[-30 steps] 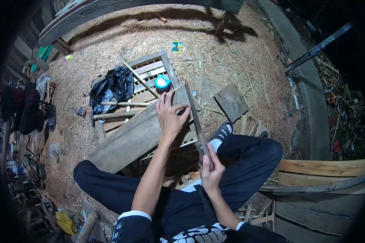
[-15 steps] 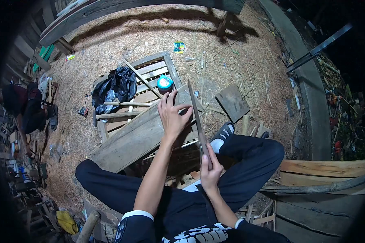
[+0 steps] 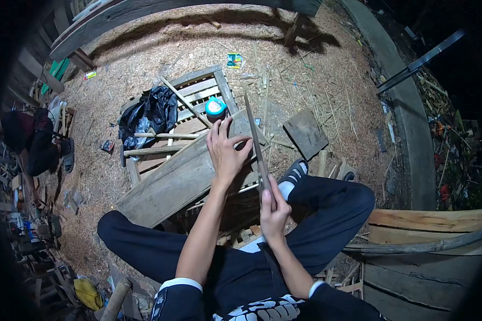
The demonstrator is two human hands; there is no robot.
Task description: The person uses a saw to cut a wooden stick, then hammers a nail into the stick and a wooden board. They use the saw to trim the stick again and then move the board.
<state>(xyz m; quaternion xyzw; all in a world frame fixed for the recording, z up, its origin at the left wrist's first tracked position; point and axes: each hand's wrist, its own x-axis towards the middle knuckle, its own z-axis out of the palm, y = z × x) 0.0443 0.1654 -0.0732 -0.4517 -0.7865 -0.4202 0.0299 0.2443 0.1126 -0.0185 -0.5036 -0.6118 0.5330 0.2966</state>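
Note:
My right hand (image 3: 275, 216) is closed round the handle end of a handsaw (image 3: 256, 142), whose long, narrow blade shows nearly edge-on and points away from me. Under the blade lies a weathered wooden board (image 3: 166, 184), set at a slant across a slatted wooden frame (image 3: 227, 93). My left hand (image 3: 227, 152) rests on this board with fingers stretched forward and thumb out to the right, close beside the blade. Just beyond its fingertips stands a round container with a turquoise lid (image 3: 215, 107). The blade's teeth cannot be made out.
A black plastic bag (image 3: 150, 115) and thin sticks lie on the frame's left. A square wood piece (image 3: 306, 135) sits on the shavings-covered ground. Planks (image 3: 428, 224) stand at my right. Another person (image 3: 35, 136) crouches at far left. A long bench (image 3: 160, 13) spans the back.
My right hand and the saw have slid a little forward, away from me, and slightly left. My left hand keeps its place on the board.

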